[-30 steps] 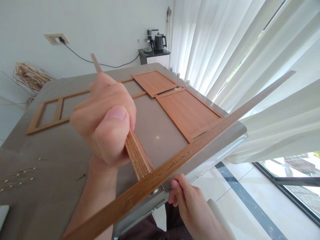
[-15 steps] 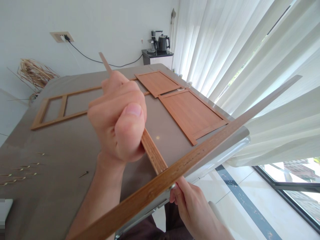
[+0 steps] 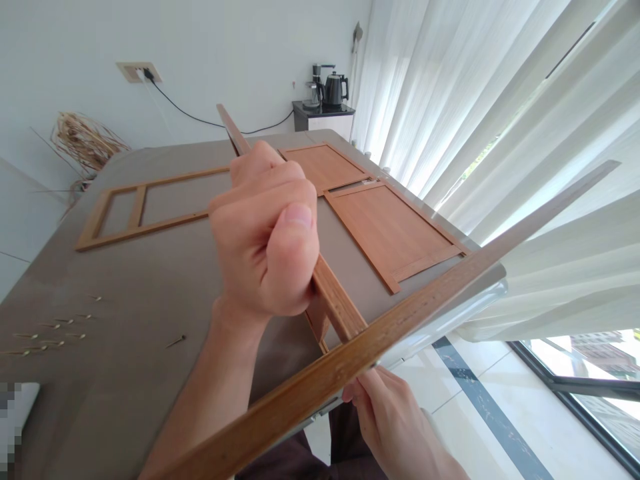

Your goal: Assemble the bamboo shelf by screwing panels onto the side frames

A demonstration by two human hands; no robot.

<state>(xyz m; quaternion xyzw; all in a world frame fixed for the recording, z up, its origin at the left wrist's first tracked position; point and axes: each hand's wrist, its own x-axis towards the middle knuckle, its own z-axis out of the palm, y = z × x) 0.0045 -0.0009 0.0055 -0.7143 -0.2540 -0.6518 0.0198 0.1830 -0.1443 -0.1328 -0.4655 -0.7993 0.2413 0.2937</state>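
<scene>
My left hand [image 3: 265,233] is closed in a fist round a narrow wooden crosspiece [image 3: 343,307], held above the table. The crosspiece meets a long wooden rail [image 3: 400,313] that slants across from lower left to upper right. Below this joint, my right hand [image 3: 385,413] is closed, with thumb and fingers pinched together close to the rail's underside. The rail hides its fingertips, and I cannot make out what they hold. Several screws [image 3: 65,323] are scattered on the table to the left, and a single screw [image 3: 176,341] lies apart from them.
On the grey-brown table [image 3: 150,293] lie an open wooden frame [image 3: 137,207] and two panelled boards [image 3: 395,230]. Behind stand a black kettle [image 3: 336,88] and a coffee maker [image 3: 316,87] on a small cabinet. White curtains [image 3: 480,100] hang at the right.
My left fist and the joined wooden pieces have shifted right and tilted slightly, showing more of the crosspiece's underside. My right hand stays under the rail. The whole view has also shifted a little.
</scene>
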